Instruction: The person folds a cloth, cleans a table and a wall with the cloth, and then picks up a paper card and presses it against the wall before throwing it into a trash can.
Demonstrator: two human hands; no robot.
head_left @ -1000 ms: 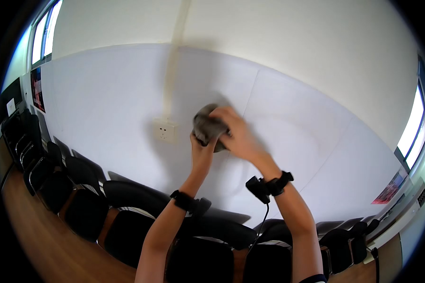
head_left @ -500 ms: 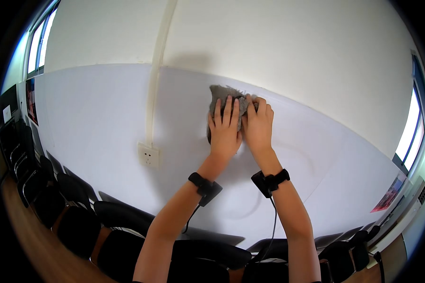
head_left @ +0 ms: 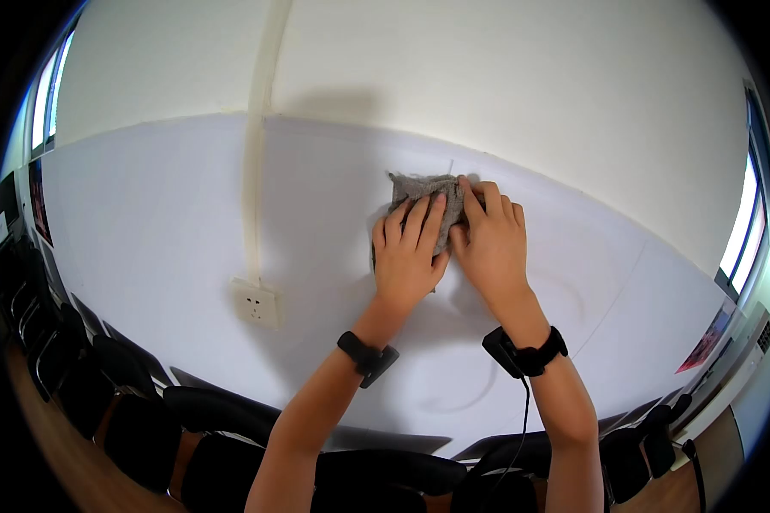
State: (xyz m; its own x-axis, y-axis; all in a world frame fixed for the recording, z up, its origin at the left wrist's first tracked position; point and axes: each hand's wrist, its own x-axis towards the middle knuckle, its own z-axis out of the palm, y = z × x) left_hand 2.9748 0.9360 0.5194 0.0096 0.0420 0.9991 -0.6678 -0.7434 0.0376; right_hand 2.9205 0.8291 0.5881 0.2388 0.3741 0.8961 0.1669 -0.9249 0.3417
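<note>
On the wall panel (head_left: 145, 231), we see gray cloth (head_left: 424, 185) beneath the spread left hand (head_left: 406, 261), the right hand (head_left: 498, 250) pinching the cloth's right edge.

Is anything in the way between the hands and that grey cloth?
Nothing I can see: the left hand lies right on the grey cloth, and the right hand touches its right side.

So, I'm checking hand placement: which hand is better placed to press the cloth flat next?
Probably the left hand: it lies spread across the grey cloth on the wall panel, while the right hand curls at the cloth's right edge.
</note>
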